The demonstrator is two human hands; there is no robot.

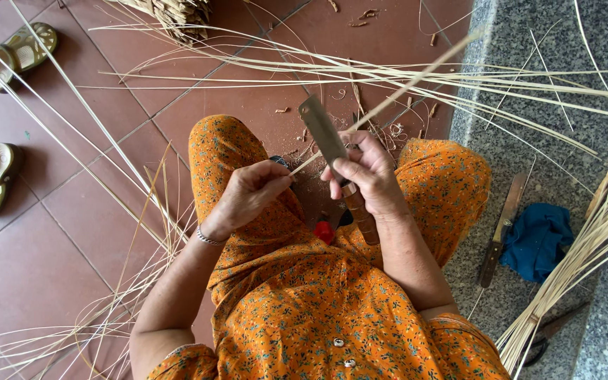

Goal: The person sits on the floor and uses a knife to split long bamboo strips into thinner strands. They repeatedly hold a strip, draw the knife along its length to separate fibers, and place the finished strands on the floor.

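Two hands: the left hand (248, 193) pinches one strip (388, 98), and the right hand (364, 172) grips one knife (336, 165). Well right of those fingers lie a second knife (501, 229) and one blue cloth (537, 239). Far left of the fingers sit two sandals (19, 53).

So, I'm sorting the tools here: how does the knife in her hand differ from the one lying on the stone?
The held knife is gripped in the right hand, blade up against a bamboo strip that the left hand pinches. The spare knife lies flat and untouched on the granite step, beside a blue cloth. Both have wooden handles.
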